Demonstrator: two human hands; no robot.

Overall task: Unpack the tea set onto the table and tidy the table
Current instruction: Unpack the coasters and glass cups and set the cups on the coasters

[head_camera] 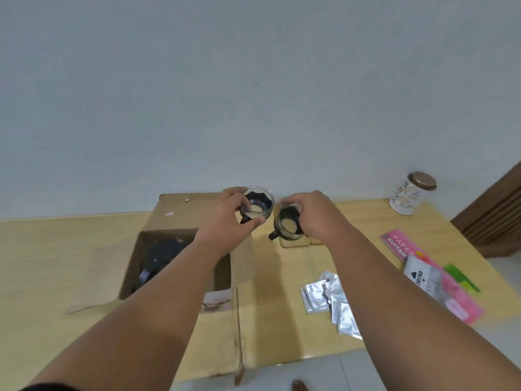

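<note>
both arms outstretched, left hand gripping, right hand seemingly clasped

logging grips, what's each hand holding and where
Left hand grips a glass cup around its side; right hand holds another glass cup by its rim.

The scene is lit evenly and rather dimly by soft, diffuse light; a cool grey-blue cast is seen on the wall. Faint shadows are thrown on the table toward 6 o'clock. Glare is caught on the foil sachets. Strong wide-angle bending is seen at the edges, and fine detail is softened by compression blur.
</note>
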